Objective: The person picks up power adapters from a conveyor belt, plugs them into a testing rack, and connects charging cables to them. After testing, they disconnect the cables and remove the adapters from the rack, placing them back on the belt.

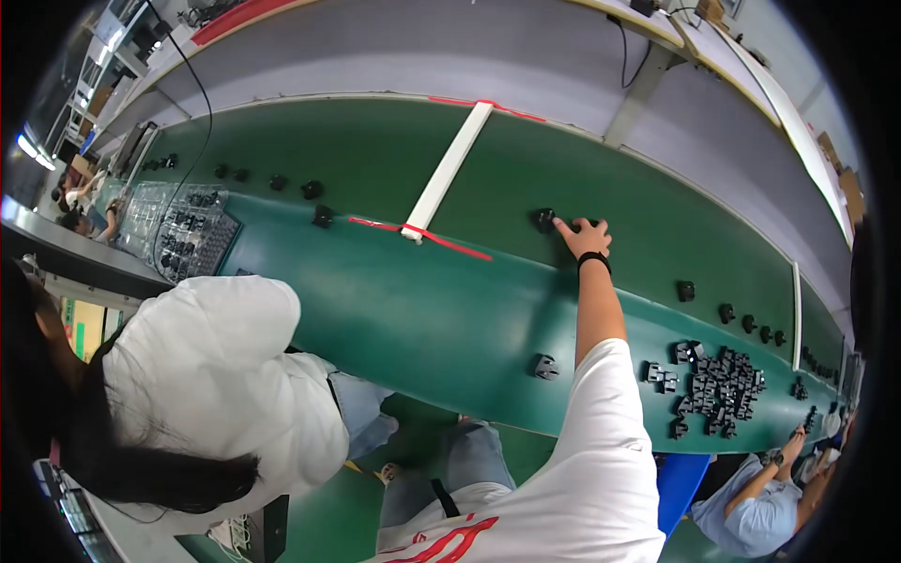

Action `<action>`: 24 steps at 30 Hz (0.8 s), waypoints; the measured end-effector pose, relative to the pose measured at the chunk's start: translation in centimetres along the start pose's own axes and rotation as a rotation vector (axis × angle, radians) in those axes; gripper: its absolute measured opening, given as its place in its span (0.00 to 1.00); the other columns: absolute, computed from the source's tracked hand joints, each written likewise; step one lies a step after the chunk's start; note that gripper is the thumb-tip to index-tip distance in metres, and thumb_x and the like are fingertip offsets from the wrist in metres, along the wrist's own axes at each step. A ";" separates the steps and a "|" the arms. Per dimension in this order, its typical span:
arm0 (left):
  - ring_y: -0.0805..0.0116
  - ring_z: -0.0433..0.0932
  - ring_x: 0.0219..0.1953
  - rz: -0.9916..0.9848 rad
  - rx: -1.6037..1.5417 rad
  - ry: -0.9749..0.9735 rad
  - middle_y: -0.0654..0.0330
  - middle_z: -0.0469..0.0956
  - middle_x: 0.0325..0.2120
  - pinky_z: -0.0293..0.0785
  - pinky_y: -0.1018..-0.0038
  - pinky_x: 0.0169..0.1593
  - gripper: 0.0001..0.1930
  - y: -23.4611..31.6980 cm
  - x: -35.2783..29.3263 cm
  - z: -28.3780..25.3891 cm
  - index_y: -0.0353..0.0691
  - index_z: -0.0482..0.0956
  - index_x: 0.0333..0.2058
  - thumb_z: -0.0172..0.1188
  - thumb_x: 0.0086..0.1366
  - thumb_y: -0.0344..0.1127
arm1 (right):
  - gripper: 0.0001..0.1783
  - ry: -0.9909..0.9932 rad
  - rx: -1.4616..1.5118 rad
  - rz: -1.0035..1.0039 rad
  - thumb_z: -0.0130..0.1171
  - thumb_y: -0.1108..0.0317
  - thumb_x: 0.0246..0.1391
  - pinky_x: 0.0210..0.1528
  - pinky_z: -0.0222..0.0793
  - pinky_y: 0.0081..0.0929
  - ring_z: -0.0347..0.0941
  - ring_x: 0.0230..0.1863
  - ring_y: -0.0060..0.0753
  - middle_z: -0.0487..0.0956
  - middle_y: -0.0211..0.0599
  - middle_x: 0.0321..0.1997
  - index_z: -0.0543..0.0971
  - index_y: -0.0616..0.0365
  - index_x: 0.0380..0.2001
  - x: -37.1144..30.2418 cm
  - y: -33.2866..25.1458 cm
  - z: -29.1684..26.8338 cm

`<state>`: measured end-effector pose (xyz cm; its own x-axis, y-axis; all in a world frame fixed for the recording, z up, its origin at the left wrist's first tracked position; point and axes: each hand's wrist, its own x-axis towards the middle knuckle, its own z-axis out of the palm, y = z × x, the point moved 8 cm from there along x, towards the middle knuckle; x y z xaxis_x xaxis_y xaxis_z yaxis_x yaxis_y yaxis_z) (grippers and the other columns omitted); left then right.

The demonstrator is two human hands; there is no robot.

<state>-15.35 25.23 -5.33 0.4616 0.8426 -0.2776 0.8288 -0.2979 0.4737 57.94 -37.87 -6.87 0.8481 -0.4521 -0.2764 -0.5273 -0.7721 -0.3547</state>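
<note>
My right hand (pixel 587 238), with a dark band on its wrist, reaches out over the dark green belt on the far side of the work surface. Its fingers are spread, and the thumb is right beside a small black plastic part (pixel 543 220); I cannot tell whether they touch. Nearer to me, a single black part (pixel 546 367) lies on the lighter green mat (pixel 441 324). To the right of my arm spreads a loose pile of similar black parts (pixel 723 389). My left hand is out of view.
A white bar (pixel 449 171) with red tape crosses the belt left of my hand. More black parts (pixel 687 291) sit along the belt on both sides. A person in white (pixel 216 375) is close on my left, beside clear trays (pixel 178 225); another person (pixel 751 502) works at the far right.
</note>
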 end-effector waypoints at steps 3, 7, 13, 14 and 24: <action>0.65 0.72 0.30 -0.061 0.096 -0.014 0.49 0.75 0.30 0.68 0.66 0.36 0.09 -2.2 -1.8 -0.2 0.35 0.75 0.36 0.51 0.61 0.34 | 0.40 -0.011 -0.068 -0.203 0.61 0.29 0.35 0.59 0.61 0.49 0.52 0.64 0.53 0.52 0.39 0.68 0.76 0.38 0.50 -1.3 -5.4 1.9; 0.65 0.73 0.29 -0.160 0.186 -0.052 0.47 0.75 0.29 0.69 0.65 0.34 0.09 -5.3 -5.6 1.4 0.35 0.75 0.35 0.51 0.61 0.35 | 0.31 0.083 -0.132 -0.386 0.65 0.43 0.41 0.54 0.67 0.46 0.57 0.60 0.52 0.59 0.38 0.63 0.75 0.38 0.51 -1.8 -8.7 4.6; 0.64 0.73 0.27 -0.293 0.314 -0.147 0.45 0.76 0.27 0.69 0.63 0.32 0.09 -11.3 -10.6 2.8 0.35 0.76 0.32 0.52 0.60 0.35 | 0.26 0.080 -0.077 -0.312 0.61 0.52 0.48 0.52 0.67 0.48 0.63 0.53 0.52 0.68 0.43 0.52 0.75 0.44 0.51 -2.2 -9.6 5.2; 0.64 0.74 0.26 -0.306 0.336 -0.181 0.44 0.76 0.27 0.69 0.63 0.32 0.09 -12.4 -11.5 3.1 0.35 0.76 0.32 0.52 0.60 0.35 | 0.25 0.156 -0.060 -0.417 0.62 0.53 0.47 0.49 0.68 0.46 0.65 0.50 0.52 0.71 0.44 0.48 0.76 0.45 0.50 -2.0 -9.9 3.8; 0.69 0.74 0.32 0.390 -0.316 -0.069 0.56 0.76 0.30 0.70 0.74 0.37 0.08 8.5 -4.5 0.1 0.33 0.76 0.37 0.56 0.62 0.32 | 0.24 0.587 0.363 -1.262 0.63 0.72 0.35 0.45 0.67 0.30 0.71 0.41 0.43 0.74 0.42 0.40 0.77 0.62 0.42 -41.8 -16.8 -23.6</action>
<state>-10.38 18.91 -0.16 0.7464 0.6608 -0.0794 0.4593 -0.4250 0.7800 32.64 -16.56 31.73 0.6018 0.2514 0.7581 0.6706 -0.6745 -0.3087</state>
